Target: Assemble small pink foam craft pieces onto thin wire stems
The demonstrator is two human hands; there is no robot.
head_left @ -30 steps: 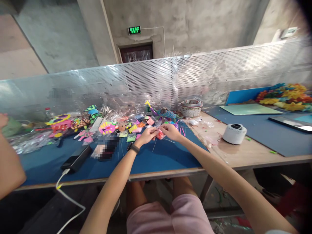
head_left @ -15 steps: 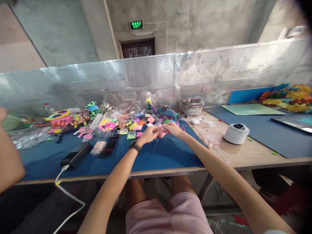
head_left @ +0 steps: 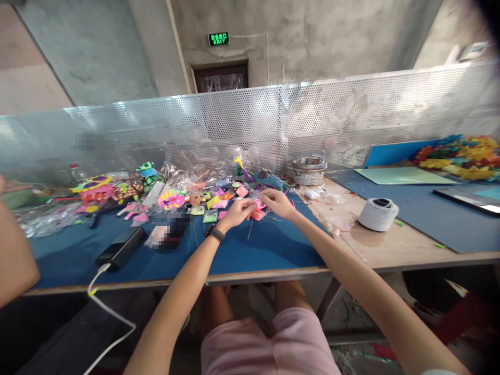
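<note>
Over the blue mat, my left hand (head_left: 239, 213) is closed in a pinch, with a dark band on its wrist. My right hand (head_left: 278, 204) faces it from the right, fingertips pinched too. A small pink piece (head_left: 258, 202) shows between the fingertips, mostly hidden; its kind cannot be made out. A thin wire or thread (head_left: 250, 229) hangs below my left fingers. Just under the hands lies a red packet (head_left: 257, 214). Small colourful packets (head_left: 211, 215) lie to the left, and a blue and purple stuffed figure with a yellow head (head_left: 269, 180) sits behind.
A black power bank (head_left: 121, 248) with a white cable lies left. Colourful felt figures (head_left: 172, 199) and clear plastic bags line the back. On the right stand a woven basket (head_left: 310, 171) and a white thread cone (head_left: 378, 214). Another person's arm (head_left: 15, 250) reaches in at far left.
My fingertips have moved slightly apart, and more of the red packet shows beneath them. The hanging wire has shifted a little to the right.
</note>
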